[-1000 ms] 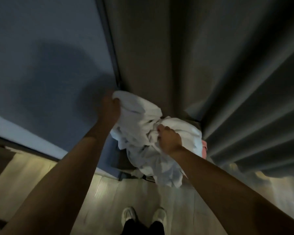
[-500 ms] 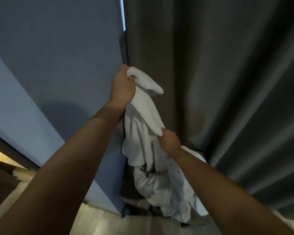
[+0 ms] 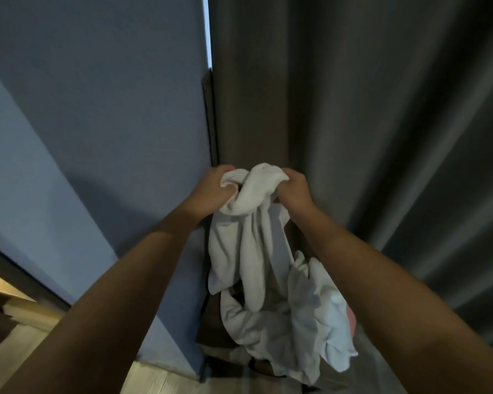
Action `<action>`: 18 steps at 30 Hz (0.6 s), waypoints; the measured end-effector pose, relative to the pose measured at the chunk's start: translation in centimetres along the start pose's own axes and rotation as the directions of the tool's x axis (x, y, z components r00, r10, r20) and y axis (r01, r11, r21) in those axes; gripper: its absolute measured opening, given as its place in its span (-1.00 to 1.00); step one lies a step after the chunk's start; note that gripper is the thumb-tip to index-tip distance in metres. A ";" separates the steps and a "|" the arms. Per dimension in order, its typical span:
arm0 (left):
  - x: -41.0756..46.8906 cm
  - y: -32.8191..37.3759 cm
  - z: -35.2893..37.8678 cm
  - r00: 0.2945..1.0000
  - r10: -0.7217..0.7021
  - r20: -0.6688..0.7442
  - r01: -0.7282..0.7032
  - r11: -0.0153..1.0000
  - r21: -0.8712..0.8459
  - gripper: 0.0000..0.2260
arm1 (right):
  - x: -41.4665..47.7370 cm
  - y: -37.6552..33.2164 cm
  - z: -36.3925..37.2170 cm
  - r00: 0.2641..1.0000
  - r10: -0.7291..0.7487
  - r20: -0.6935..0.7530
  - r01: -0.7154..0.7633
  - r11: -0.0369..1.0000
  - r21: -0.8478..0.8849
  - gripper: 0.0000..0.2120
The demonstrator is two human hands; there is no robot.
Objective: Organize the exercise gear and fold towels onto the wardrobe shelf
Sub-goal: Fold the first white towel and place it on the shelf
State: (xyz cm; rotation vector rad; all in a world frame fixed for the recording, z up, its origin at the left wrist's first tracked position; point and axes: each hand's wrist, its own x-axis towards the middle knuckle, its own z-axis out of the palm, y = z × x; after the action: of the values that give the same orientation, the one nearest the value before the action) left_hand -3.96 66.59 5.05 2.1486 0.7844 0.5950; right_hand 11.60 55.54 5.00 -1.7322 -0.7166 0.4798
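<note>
While our arms are reaching forward, we are gripping a white towel (image 3: 251, 237) at its bunched top, our left hand (image 3: 211, 189) curling round one side and our right hand (image 3: 295, 191) clutching the other, close together. It is hanging in front of the grey curtain (image 3: 353, 137), beside the blue wall (image 3: 111, 109), above a heap of white cloth (image 3: 310, 317).

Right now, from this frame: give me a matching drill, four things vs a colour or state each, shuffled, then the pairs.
Things:
1. white towel
2. curtain
3. wall
4. left hand

States:
A. blue, on the left side of the view
B. grey, hanging in long folds
C. grips the cloth near its top
D. bunched, dangling downward

Pairs: 1-D, 2-B, 3-A, 4-C
</note>
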 end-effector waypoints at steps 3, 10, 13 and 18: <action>-0.2 -0.6 1.4 0.983 -0.018 0.180 0.017 1.000 0.008 -0.40 | 0.2 -0.5 0.3 0.998 -0.010 0.056 0.012 0.999 -0.045 -0.76; 0.1 -2.6 5.0 1.000 -0.011 -0.001 0.011 1.000 0.008 -0.79 | -1.9 2.1 -0.7 0.981 -0.004 0.193 -0.004 0.999 0.042 -0.78; -1.1 -5.1 7.9 0.993 -0.112 0.042 0.105 0.986 0.132 -0.82 | -3.5 6.7 -2.4 0.975 0.092 0.203 -0.070 0.991 -0.114 -0.76; -4.7 -9.0 13.2 0.943 -0.329 0.052 0.317 0.934 0.163 -0.72 | -7.5 15.8 -4.8 0.910 0.342 0.235 -0.286 0.927 -0.243 -0.53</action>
State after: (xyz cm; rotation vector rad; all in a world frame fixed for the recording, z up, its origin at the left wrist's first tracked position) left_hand -2.08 61.45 -10.68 2.0995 1.1426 0.2837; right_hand 12.63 44.31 -9.23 -2.0112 -0.6984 0.9114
